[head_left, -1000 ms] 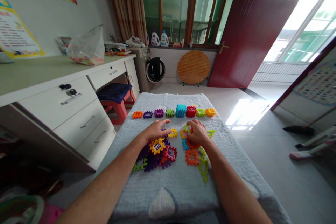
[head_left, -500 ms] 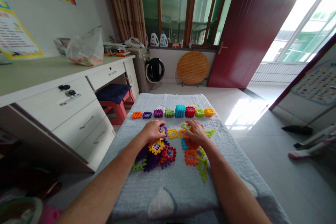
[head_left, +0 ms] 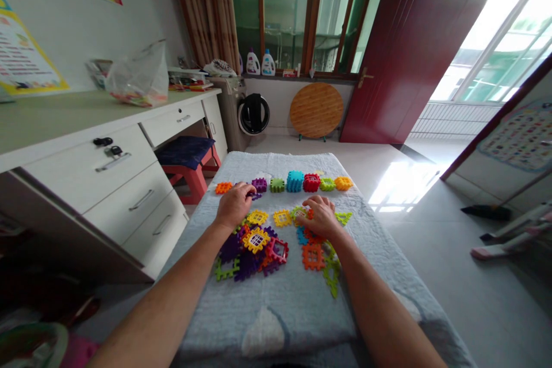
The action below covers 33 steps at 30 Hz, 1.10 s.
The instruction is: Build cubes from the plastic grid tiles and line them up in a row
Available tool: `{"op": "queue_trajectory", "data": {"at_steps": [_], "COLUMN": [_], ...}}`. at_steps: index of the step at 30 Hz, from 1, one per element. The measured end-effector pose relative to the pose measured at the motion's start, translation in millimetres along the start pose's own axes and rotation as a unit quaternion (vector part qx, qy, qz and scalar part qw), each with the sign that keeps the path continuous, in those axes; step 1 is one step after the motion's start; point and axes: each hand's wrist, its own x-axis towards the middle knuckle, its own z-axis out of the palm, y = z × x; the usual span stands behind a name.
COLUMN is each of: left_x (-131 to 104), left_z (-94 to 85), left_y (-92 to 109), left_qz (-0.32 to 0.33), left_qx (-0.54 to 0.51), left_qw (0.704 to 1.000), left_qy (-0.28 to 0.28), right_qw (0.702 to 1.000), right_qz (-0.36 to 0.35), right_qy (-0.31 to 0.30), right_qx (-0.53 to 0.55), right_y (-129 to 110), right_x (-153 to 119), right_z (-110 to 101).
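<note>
My left hand (head_left: 235, 204) is at the left part of the back row, its fingers closed on a purple interlocking plastic piece (head_left: 255, 196). Close by stands a stack of purple pieces (head_left: 259, 185). My right hand (head_left: 322, 217) hovers over the right-hand pile, pinching a light green interlocking piece (head_left: 297, 214) at its left side. Under that hand lie blue pieces (head_left: 302, 236) and an orange square piece (head_left: 313, 256). Between the hands lies a yellow piece (head_left: 282, 218). Below my left hand is a mixed heap topped by a yellow windowed piece (head_left: 256, 240).
The back row holds colour-sorted pieces, including an orange piece (head_left: 223, 188), a tall blue stack (head_left: 295, 181), a red stack (head_left: 311, 183) and a yellow stack (head_left: 344, 183). A pale blue cloth (head_left: 302, 310) covers the table. A white drawer desk (head_left: 125, 184) stands at left.
My left hand has moved up and left with the purple piece, from the heap to the back row. The light green piece at my right hand has shifted slightly down and left.
</note>
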Motion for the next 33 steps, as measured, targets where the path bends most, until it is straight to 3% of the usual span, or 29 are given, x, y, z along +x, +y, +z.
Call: {"op": "queue_trajectory", "data": {"at_steps": [2,7,14,17,21,33], "left_x": [-2.1,-5.8,2.2,5.5,11.2,28.0], "left_z": [-0.9,-4.9,-19.9,-17.9,-8.7,3.0], "left_y": [-3.3,-9.8,9.1,18.3,23.8,25.4], "left_qz": [-0.004,-0.016,0.032,0.071,0.067,0.063], "left_qx": [0.052,0.106,0.078,0.084,0.126,0.063], "left_qw": [0.998,0.974,0.96,0.946,0.917,0.922], "left_qy": [-0.034,-0.199,-0.268,-0.305,-0.372,-0.377], "right_qw": [1.0,1.0,0.999,0.998,0.997,0.999], "right_qz": [-0.008,0.005,0.03,0.056,0.073,0.047], "right_qy": [-0.008,-0.016,-0.002,0.006,0.005,0.014], "right_qx": [-0.017,-0.003,0.019,-0.001,-0.007,0.017], "right_y": [-2.0,-1.3,7.7,10.4,12.2,13.2], "right_x": [0.4,3.2,2.3,1.5,1.5,1.0], "right_z": [2.5,3.1,-8.9,-10.2,-6.7,-1.3]}}
